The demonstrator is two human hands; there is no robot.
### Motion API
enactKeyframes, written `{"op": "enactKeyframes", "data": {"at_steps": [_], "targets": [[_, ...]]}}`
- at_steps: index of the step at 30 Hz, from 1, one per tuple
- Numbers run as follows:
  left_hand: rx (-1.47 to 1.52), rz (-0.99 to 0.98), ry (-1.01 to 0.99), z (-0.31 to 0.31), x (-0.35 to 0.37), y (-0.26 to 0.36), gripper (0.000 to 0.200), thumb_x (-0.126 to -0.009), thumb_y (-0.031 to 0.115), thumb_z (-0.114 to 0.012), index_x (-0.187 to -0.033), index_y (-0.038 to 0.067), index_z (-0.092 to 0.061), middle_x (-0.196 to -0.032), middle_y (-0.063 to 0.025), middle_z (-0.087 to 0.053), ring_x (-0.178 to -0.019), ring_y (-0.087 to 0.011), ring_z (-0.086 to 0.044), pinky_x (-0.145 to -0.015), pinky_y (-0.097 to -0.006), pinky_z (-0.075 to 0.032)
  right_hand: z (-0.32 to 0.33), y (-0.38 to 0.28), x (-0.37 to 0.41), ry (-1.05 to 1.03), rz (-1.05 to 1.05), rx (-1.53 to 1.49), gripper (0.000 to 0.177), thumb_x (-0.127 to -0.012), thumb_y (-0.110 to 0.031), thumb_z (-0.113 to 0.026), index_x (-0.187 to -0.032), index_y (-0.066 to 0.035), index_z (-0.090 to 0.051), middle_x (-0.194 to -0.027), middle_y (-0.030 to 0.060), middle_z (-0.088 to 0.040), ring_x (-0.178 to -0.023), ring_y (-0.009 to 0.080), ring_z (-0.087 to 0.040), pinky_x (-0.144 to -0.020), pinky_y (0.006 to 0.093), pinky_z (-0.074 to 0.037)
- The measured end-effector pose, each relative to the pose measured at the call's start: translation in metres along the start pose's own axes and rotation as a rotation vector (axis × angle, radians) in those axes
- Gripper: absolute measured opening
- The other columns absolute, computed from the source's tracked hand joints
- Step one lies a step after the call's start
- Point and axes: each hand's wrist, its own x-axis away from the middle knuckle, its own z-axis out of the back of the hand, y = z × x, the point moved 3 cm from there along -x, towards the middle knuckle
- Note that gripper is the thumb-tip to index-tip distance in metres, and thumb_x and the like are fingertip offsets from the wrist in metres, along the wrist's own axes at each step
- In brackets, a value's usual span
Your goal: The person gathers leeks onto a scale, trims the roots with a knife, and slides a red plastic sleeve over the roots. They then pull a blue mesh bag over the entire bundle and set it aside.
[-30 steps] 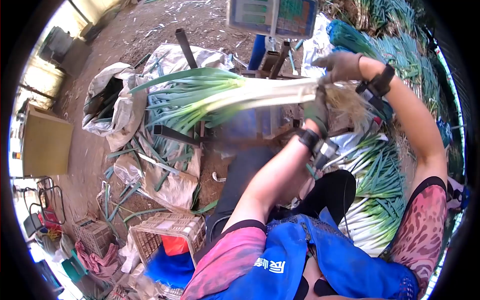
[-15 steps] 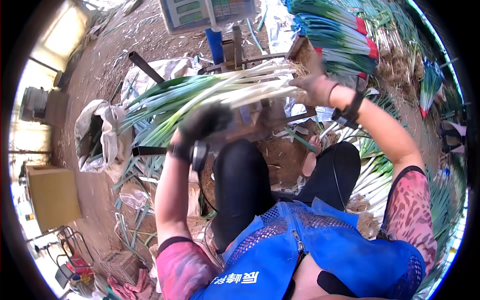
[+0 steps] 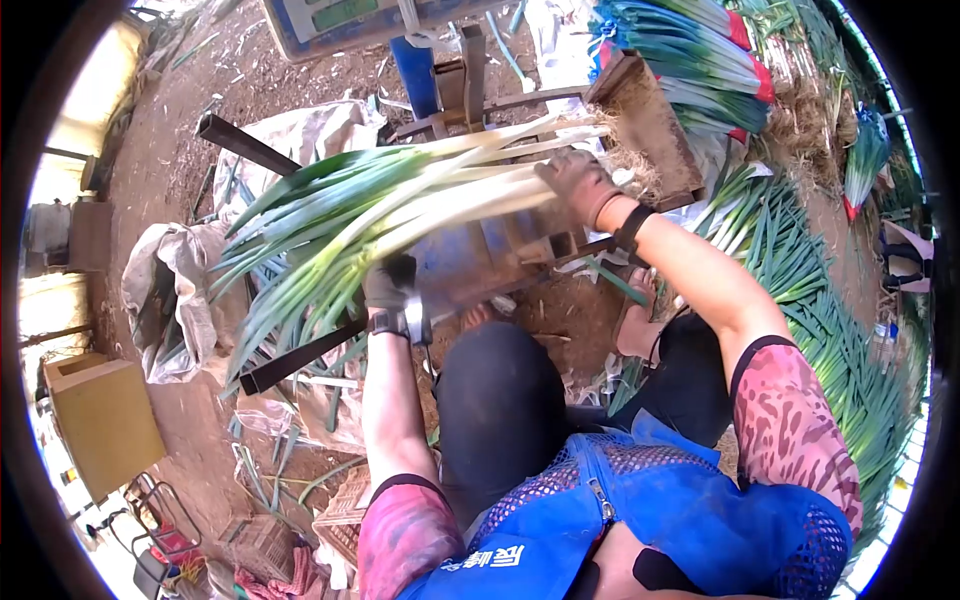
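Observation:
A loose bundle of long green onions (image 3: 430,205) lies across a metal stand, green leaves to the left and white, rooted ends to the right. My right hand (image 3: 580,185), in a glove, is closed over the white stems near the roots. My left hand (image 3: 390,282), in a dark glove, is against the lower side of the bundle where the stems turn green. Its fingers are partly hidden by the onions, and it seems to hold them from below. Under the stems, part of the stand's worn blue surface (image 3: 440,255) shows.
A scale with a display (image 3: 345,15) stands at the top. Metal bars (image 3: 300,358) stick out left of the stand. A rusty end plate (image 3: 655,130) is beside the roots. Tied onion bundles (image 3: 690,60) and loose onions (image 3: 800,270) lie right; a white sack (image 3: 180,300) stands left.
My left hand has moved down to the bundle's lower side. My right hand has shifted left from the root ends onto the white stems. The view has shifted slightly.

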Motion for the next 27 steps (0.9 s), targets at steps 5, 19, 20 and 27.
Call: {"op": "enactKeyframes", "data": {"at_steps": [5, 19, 20, 27], "targets": [[0.011, -0.114, 0.339, -0.066, 0.014, -0.005, 0.048, -0.086, 0.041, -0.067, -0.118, 0.005, -0.061, -0.109, -0.0036, -0.065, -0.102, -0.0238, -0.058, -0.094, -0.0357, -0.047, 0.016, 0.025, -0.014, 0.045, -0.019, -0.231, 0.037, -0.087, -0.027, -0.066, -0.119, -0.011, -0.059, -0.116, 0.0115, -0.060, -0.112, 0.0277, -0.055, -0.096, 0.0385, -0.046], [-0.139, -0.244, 0.109, -0.137, 0.101, -0.007, 0.032, -0.091, 0.022, -0.065, -0.116, 0.003, -0.060, -0.115, -0.0138, -0.065, -0.108, -0.0248, -0.062, -0.102, -0.0388, -0.047, -0.017, 0.075, -0.011, -0.179, -0.116, -0.642, 0.034, -0.089, -0.039, -0.063, -0.108, -0.011, -0.067, -0.104, 0.0135, -0.066, -0.099, 0.0301, -0.063, -0.086, 0.0392, -0.050], [-0.125, -0.180, 0.149, -0.117, 0.108, -0.015, 0.029, -0.090, 0.021, -0.067, -0.112, 0.003, -0.061, -0.111, -0.0120, -0.066, -0.102, -0.0232, -0.064, -0.096, -0.0353, -0.052, -0.022, 0.069, 0.002, -0.250, -0.170, -0.751, 0.034, -0.089, -0.039, -0.063, -0.108, -0.010, -0.067, -0.100, 0.0143, -0.067, -0.096, 0.0303, -0.064, -0.086, 0.0382, -0.051], [-0.070, 0.142, 0.275, -0.089, 0.103, -0.033, 0.035, -0.089, 0.038, -0.067, -0.113, 0.013, -0.064, -0.106, -0.0064, -0.069, -0.100, -0.0195, -0.065, -0.077, -0.0305, -0.058, -0.027, 0.071, 0.014, 0.107, -0.086, -0.351, 0.029, -0.088, -0.037, -0.063, -0.099, -0.010, -0.067, -0.098, 0.0173, -0.068, -0.093, 0.0340, -0.065, -0.084, 0.0430, -0.051]]}}
